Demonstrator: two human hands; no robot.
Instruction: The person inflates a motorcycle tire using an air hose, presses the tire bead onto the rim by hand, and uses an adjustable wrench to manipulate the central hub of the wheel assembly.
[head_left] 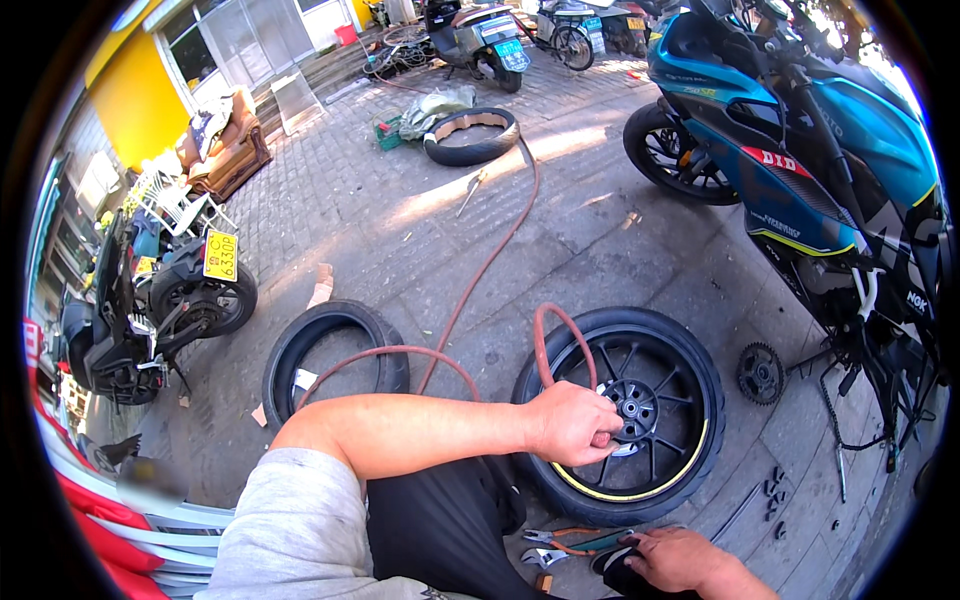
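My left hand [575,425] is closed round the red rubber hose [541,350] above the hub of a black motorcycle wheel [676,410]. The wheel lies flat with its tyre on, a yellow stripe along the rim. The hose loops up from my fist, and its end is hidden in it. Low at the right, my right hand [680,560] is down near the ground by a black shoe [612,568], fingers curled at the end of a long green tool [608,541]; what they grip is unclear. Orange-handled pliers [556,538] and an adjustable wrench [543,556] lie beside it.
A loose tyre [390,345] lies left of the wheel, another tyre [470,152] farther off. A blue motorcycle [800,150] stands at right, near a sprocket [762,374] and small black parts [774,490]. A parked scooter [170,290] and a brown armchair [232,150] are at left.
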